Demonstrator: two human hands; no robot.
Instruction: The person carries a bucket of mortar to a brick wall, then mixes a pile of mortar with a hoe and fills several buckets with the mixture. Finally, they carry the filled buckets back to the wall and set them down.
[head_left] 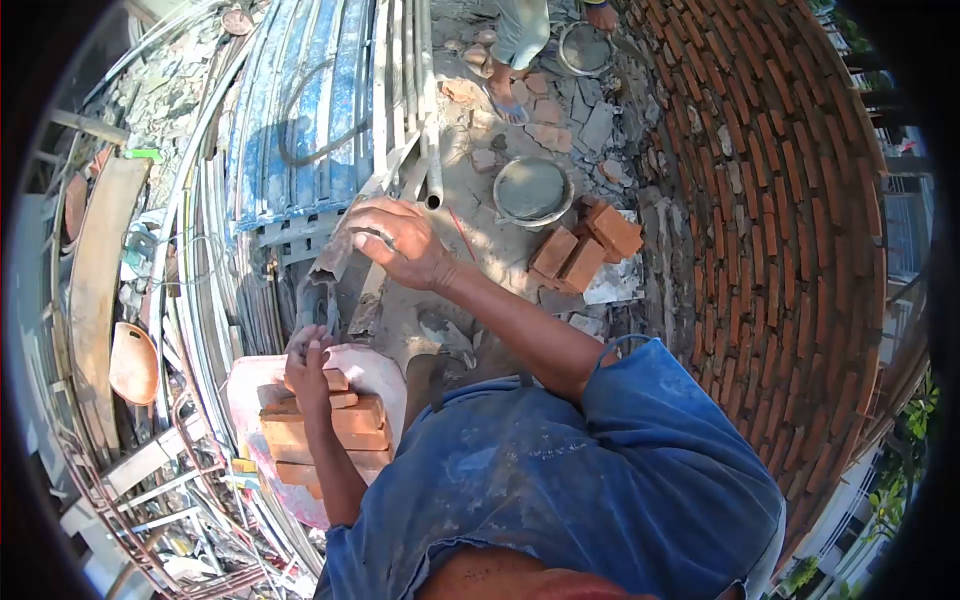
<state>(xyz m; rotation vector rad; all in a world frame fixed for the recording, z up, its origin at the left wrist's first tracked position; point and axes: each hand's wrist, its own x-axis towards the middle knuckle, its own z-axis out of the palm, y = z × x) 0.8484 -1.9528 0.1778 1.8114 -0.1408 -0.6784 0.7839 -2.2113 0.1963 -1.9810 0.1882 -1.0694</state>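
My right hand (400, 245) reaches forward with its fingers curled and the thumb drawn in, overlapping a greyish channel-shaped length (333, 258) that has a ragged near end. Lower and to the left, my left hand (308, 362) has bent fingers and sits just past a stack of orange bricks (325, 432). A grey, dusty shape lies right at its fingertips. What either hand holds, I cannot make out. The bricks rest on a pale pinkish, stained surface (385, 370) beside my body.
A round tub of grey mortar (533, 191) stands ahead, near loose bricks (582, 250). A brick wall (770, 250) rises on the right. Blue metal sheets (300, 120), pipes (425, 120) and a plank (100, 290) lie left. Another person's foot (505, 100) shows near a second tub (585, 50).
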